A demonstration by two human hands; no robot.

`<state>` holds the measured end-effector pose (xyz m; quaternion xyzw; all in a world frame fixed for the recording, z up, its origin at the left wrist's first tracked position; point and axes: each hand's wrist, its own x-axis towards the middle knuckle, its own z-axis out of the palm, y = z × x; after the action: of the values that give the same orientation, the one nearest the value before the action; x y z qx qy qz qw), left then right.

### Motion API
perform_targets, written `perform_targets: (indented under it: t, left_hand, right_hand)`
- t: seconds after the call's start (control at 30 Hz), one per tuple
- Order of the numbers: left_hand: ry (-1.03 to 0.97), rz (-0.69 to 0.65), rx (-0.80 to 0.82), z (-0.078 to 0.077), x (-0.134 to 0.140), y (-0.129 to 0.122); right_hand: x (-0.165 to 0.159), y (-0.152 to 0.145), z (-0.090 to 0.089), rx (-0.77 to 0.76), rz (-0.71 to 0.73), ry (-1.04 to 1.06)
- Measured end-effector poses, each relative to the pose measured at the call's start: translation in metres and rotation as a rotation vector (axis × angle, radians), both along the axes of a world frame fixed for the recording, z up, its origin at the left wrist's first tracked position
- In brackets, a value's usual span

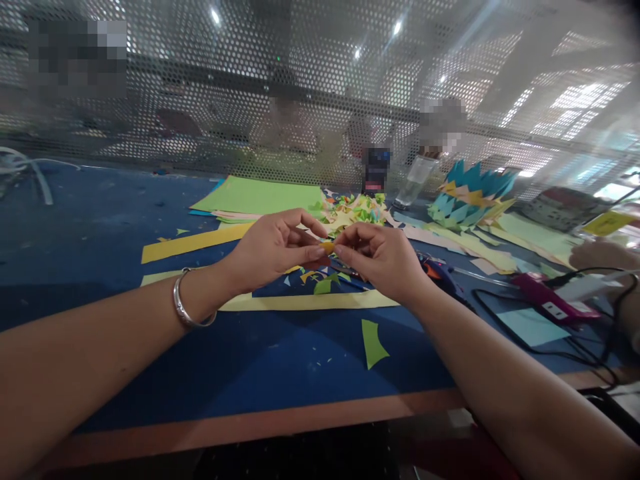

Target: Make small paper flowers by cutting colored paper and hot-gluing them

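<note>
Between my two hands is a small yellow-orange piece of paper (327,247), pinched at both ends. My left hand (280,243) holds its left side between thumb and fingertips, with a silver bangle on the wrist. On the other side, the thumb and curled fingers of my right hand (377,257) grip it. Below the hands lie a long pale yellow paper strip (310,303) and small green and yellow scraps (324,287). A yellow strip (195,243) runs out to the left from behind my left hand. Closer to me is a loose green scrap (373,344).
Green paper sheets (270,197) and a heap of cuttings (357,212) lie behind my hands. At the right are a blue-and-green paper crown (467,193), a clear bottle (417,179), a magenta power strip (550,299) with cables, and another person's hand (603,257). A perforated metal screen (240,127) stands behind.
</note>
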<state>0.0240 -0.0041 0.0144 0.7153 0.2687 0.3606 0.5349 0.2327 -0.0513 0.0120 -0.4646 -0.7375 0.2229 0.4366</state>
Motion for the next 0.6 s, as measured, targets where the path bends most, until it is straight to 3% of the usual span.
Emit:
perform_targets:
  t: [0.27, 0.6]
  left_hand:
    - [0.047, -0.023, 0.180, -0.0023, -0.0008, 0.0005]
    - [0.079, 0.001, 0.204, -0.0043, -0.0009, 0.0023]
  right_hand:
    - [0.0008, 0.0005, -0.0004, -0.030, 0.012, 0.024]
    - [0.0018, -0.0010, 0.0032, -0.050, 0.015, 0.001]
